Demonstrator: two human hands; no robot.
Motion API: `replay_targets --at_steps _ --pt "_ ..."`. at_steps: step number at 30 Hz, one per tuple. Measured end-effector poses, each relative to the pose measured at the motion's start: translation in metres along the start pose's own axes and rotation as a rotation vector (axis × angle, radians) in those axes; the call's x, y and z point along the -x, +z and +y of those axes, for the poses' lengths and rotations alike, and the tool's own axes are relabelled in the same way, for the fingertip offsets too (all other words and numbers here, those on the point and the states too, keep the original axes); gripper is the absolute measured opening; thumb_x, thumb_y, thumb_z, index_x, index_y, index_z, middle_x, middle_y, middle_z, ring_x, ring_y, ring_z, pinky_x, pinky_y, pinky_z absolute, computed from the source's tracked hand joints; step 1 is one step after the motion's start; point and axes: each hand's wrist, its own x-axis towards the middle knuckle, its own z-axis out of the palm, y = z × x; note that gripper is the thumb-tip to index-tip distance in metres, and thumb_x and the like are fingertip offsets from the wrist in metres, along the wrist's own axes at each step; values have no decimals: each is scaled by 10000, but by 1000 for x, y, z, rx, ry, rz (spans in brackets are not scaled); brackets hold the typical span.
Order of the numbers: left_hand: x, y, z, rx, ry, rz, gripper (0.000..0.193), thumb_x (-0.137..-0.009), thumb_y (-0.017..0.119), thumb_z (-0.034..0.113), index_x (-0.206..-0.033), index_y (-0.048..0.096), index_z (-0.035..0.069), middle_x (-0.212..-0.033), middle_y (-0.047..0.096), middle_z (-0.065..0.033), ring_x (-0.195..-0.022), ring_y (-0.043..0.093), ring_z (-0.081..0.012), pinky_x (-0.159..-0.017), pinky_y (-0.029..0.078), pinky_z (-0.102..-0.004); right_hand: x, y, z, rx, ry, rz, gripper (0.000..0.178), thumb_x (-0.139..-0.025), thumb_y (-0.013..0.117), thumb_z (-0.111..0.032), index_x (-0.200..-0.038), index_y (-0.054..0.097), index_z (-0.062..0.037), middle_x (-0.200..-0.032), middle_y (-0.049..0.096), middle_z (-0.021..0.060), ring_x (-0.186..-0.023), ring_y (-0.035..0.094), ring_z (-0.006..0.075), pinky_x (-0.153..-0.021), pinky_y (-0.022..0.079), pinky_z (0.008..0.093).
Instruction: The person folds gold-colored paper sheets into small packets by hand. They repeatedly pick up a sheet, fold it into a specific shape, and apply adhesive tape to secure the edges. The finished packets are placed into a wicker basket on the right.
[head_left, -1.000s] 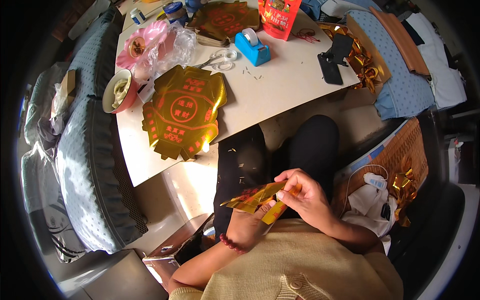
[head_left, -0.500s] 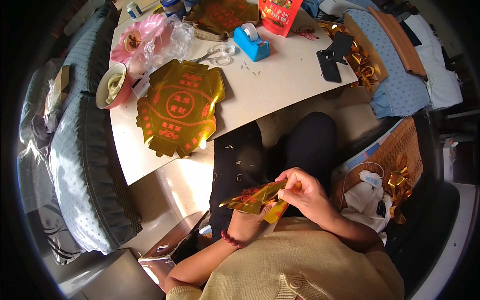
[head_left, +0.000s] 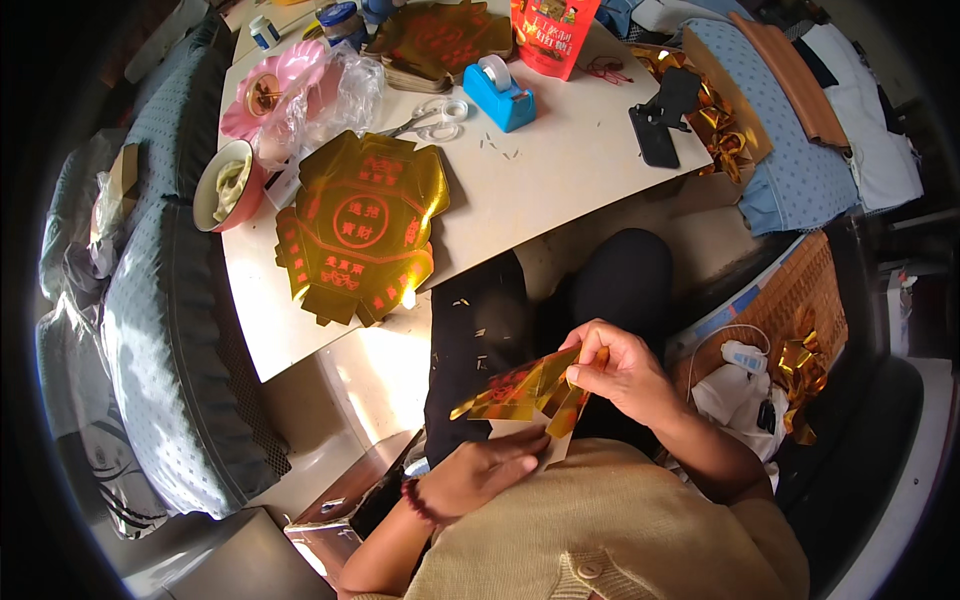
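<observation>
Above my lap is a partly folded gold foil card (head_left: 515, 390) with red print, its pale back partly showing. My right hand (head_left: 625, 375) pinches its right end between thumb and fingers. My left hand (head_left: 490, 470), with a dark red bead bracelet at the wrist, reaches up from below with fingers stretched out, the tips at the card's pale lower side. On the table's near edge lies a flat gold card cutout (head_left: 365, 225) with the same kind of red print, its tabs spread.
On the white table (head_left: 560, 160) are scissors (head_left: 425, 125), a blue tape dispenser (head_left: 500, 100), a stack of gold cards (head_left: 440, 40), a red pouch (head_left: 550, 35), a pink bowl (head_left: 245, 205) and a dark phone (head_left: 655, 137). Folded gold foil pieces (head_left: 800, 365) lie at right.
My left hand has moved down and left, letting go of the card, its fingers now straighter. The right hand keeps its pinch, shifted slightly; more of the card's pale back shows.
</observation>
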Motion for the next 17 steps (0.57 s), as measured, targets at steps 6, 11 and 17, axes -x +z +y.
replay_targets --at_steps 6,11,17 --pt "15 -81 37 94 -38 185 440 -927 734 285 -1213 656 -40 -1164 688 -145 -1119 641 -191 -933 510 -333 -36 -8 -7 -117 -111 -356 254 -850 740 -69 -751 506 -70 -1080 589 51 -790 550 64 -696 464 232" --pt "-54 -71 12 208 -177 -314 848 -864 773 441 -1461 367 -5 -1337 518 -99 -1298 439 -205 -1104 340 -369 -51 10 -26 -160 -185 -589 257 -847 728 -58 -756 488 -65 -1129 555 86 -975 552 122 -807 496 263" --pt "-74 -63 3 397 -305 -363 833 -863 780 420 -1462 345 37 -1227 538 -31 -1166 480 -144 -1005 391 -295 -42 17 -39 508 -628 -143 207 -880 686 -112 -1053 573 -110 -1415 470 81 -1358 418 290 -1136 342 397"
